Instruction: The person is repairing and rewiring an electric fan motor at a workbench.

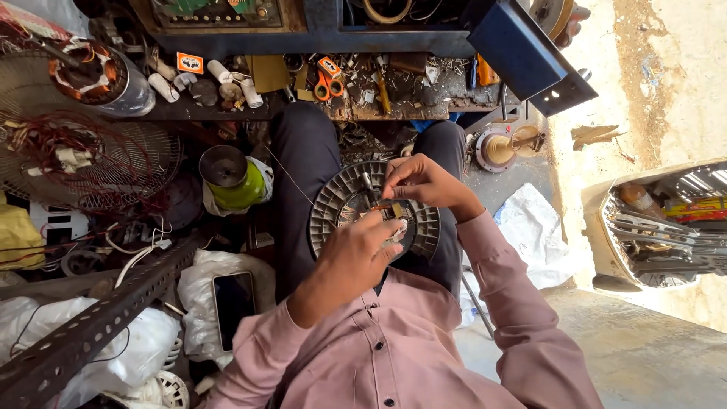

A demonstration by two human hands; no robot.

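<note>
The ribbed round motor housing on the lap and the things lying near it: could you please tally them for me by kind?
Ribbed round motor housing: 1
Hands on it, left hand and right hand: 2
Orange-handled scissors: 1
Green can: 1
Black phone: 1
Wire fan guard: 1
Total: 7

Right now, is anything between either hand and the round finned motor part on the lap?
Nothing visible. The left hand and right hand both rest on the round finned motor part, fingers pinching at its centre.
</note>
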